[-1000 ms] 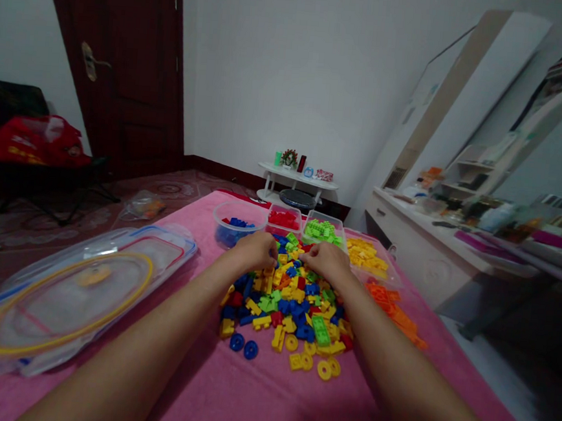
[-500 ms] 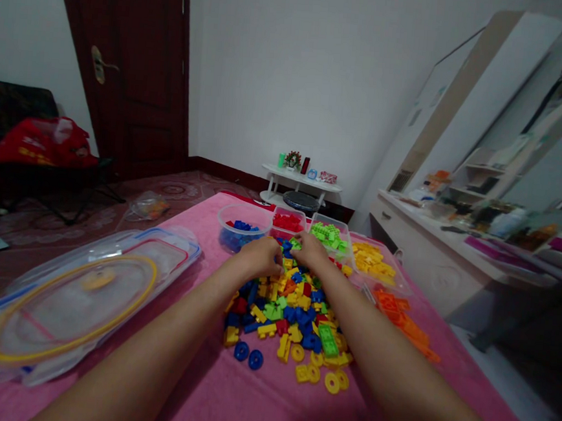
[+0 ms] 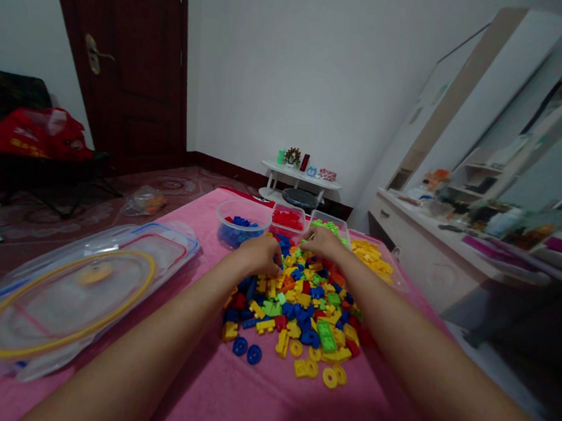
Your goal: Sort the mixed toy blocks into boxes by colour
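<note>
A mixed heap of plastic building blocks (image 3: pixel 298 296), yellow, blue, green, red and orange, lies on the pink cloth (image 3: pixel 227 401). At the heap's far left edge is my left hand (image 3: pixel 258 255), its fingers curled down among the blocks; whatever they grip is hidden. My right hand (image 3: pixel 326 243) is over the far side of the heap, just before the box of green blocks (image 3: pixel 329 226). Its fingertips are pinched, with a bit of green showing at them, seemingly a green block. Blue blocks fill part of a round tub (image 3: pixel 241 230) beyond my left hand.
Between the tub and the green box stands a box of red blocks (image 3: pixel 287 219). A container of yellow blocks (image 3: pixel 372 260) is at the right, partly behind my right arm. Stacked clear lids (image 3: pixel 84 292) lie at the left. A white dresser (image 3: pixel 419 237) stands beyond the right edge.
My right hand has shifted right, closer to the green box, and its forearm now covers the orange blocks. My left hand has stayed almost in place at the heap.
</note>
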`<state>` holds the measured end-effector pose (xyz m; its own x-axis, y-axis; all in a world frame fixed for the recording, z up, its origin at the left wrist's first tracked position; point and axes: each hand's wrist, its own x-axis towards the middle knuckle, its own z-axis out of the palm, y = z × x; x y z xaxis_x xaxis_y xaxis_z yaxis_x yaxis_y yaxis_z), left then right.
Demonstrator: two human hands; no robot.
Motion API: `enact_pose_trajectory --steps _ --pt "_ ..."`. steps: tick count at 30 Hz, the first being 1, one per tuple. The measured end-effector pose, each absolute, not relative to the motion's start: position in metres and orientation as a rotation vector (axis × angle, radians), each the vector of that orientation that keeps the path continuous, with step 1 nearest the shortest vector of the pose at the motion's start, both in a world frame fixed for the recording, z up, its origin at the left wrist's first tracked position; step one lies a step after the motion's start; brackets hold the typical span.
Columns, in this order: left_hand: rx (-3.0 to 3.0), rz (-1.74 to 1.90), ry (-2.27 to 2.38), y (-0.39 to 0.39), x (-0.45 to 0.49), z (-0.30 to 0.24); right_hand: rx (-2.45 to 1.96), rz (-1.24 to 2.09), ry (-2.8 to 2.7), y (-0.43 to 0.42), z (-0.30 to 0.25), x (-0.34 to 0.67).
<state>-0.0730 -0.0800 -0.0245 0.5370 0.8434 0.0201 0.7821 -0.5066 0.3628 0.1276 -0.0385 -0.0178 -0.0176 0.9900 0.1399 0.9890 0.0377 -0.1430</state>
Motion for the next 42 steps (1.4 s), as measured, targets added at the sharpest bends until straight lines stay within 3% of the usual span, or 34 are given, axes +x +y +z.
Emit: enact_pose_trajectory --steps 8,16,26,35,42 --pt "2.448 0.274 1.341 -0.080 -0.073 -0.023 -2.013 -0.307 -1.606 -0.029 0.013 0.180" --pt "2.460 0.356 1.308 -0.077 -0.076 -0.021 -1.610 0.190 -2.022 -0.081 -0.028 0.121" --pt "2.630 -0.098 1.368 -0.115 -0.066 0.009 -1.678 0.027 -2.200 -0.113 -0.053 0.091" --pt "2.695 0.021 1.410 -0.115 -0.054 -0.006 -1.712 0.048 -1.950 -0.127 -0.048 0.101" --pt "2.507 0.291 1.271 -0.088 -0.068 -0.018 -1.565 0.402 -1.884 -0.133 -0.030 0.116"
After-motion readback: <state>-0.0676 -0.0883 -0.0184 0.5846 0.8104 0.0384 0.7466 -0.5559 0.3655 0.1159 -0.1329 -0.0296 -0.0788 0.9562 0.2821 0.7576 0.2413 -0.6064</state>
